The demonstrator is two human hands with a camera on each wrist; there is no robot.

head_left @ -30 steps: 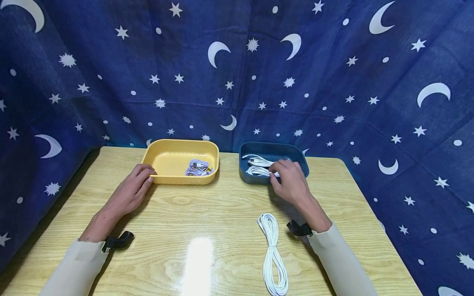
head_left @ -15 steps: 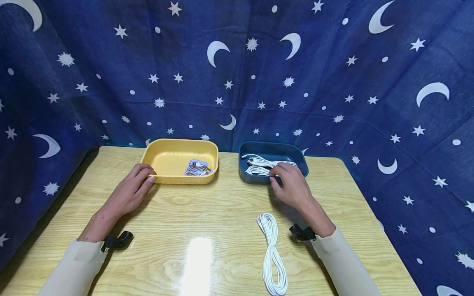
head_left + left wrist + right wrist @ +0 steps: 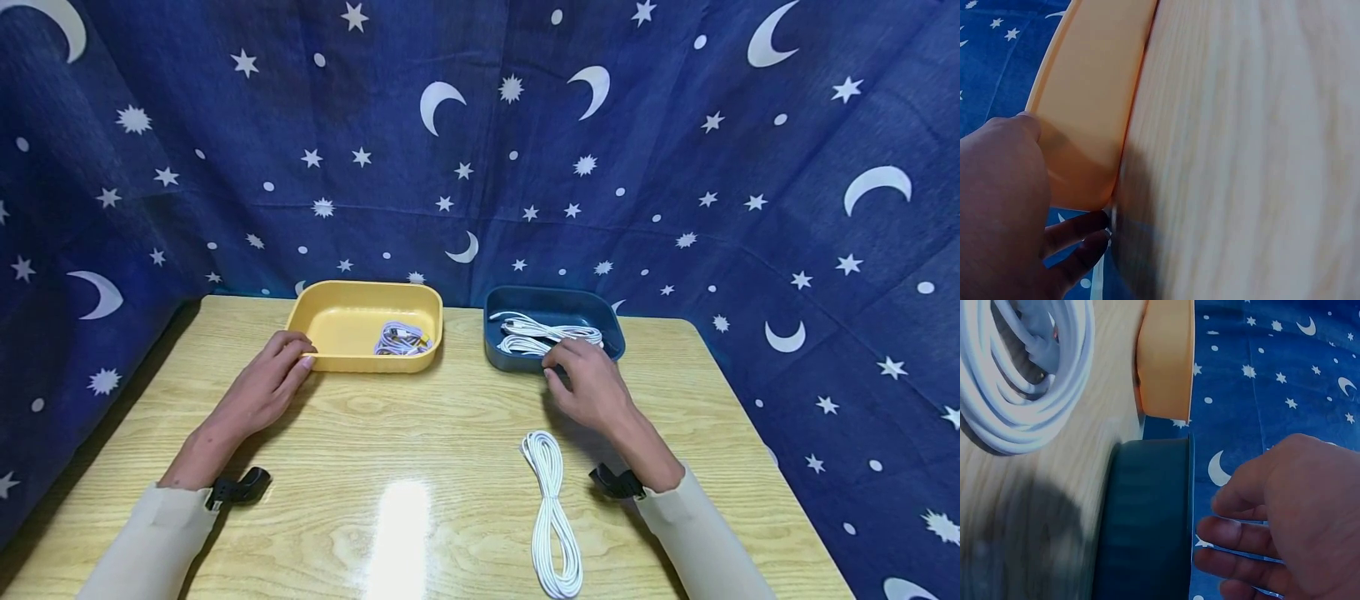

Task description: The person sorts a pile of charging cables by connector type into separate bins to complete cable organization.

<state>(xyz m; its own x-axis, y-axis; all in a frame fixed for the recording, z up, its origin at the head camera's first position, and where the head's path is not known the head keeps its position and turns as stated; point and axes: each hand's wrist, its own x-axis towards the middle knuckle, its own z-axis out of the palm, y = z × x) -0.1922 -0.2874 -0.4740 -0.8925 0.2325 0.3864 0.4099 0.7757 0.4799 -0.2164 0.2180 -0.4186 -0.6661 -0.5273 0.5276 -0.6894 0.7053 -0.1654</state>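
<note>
My left hand (image 3: 258, 392) holds the near left corner of a yellow bin (image 3: 360, 364), thumb at the rim. A lilac cable bundle (image 3: 401, 338) with a yellow tie lies in that bin's right side. At the front rim of a dark blue bin (image 3: 513, 362) hovers my right hand (image 3: 588, 385), its fingers (image 3: 1229, 531) loosely bent with nothing between them. Two white cable bundles (image 3: 543, 328) lie inside the blue bin. On the table, in front of this bin, lies a long coiled white cable (image 3: 555, 525), tied at its middle.
Both bins stand side by side at the back of the wooden table (image 3: 442, 433), with a gap between them. A blue curtain (image 3: 480, 150) with moons and stars hangs close behind them. Each wrist wears a black camera band (image 3: 240, 487).
My right hand has let go of the white cable bundle in the blue bin and drawn slightly back toward the front rim. The left hand stays on the yellow bin.
</note>
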